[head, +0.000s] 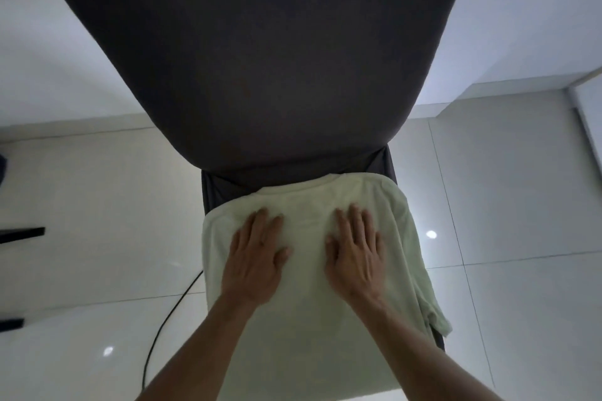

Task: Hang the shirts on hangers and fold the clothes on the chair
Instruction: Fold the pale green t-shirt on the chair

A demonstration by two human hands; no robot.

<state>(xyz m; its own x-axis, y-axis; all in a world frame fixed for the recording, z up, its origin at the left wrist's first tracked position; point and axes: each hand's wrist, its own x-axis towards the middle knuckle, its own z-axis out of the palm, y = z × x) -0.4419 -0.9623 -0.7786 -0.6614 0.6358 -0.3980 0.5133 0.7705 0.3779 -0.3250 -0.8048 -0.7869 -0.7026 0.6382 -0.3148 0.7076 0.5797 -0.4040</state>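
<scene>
A pale green T-shirt point(309, 329) lies spread flat over the seat of a dark grey chair point(247, 58), its collar toward the tall backrest. My left hand point(255, 257) rests palm down on the shirt's left half, fingers straight and spread. My right hand point(356, 254) lies flat on the right half in the same way. One sleeve hangs off the seat's right edge. Most of the seat is hidden under the shirt.
Glossy white floor tiles point(521, 238) surround the chair. A black cable point(163, 329) runs across the floor at the left of the seat. Dark furniture parts point(19, 234) show at the left edge. White walls stand behind the chair.
</scene>
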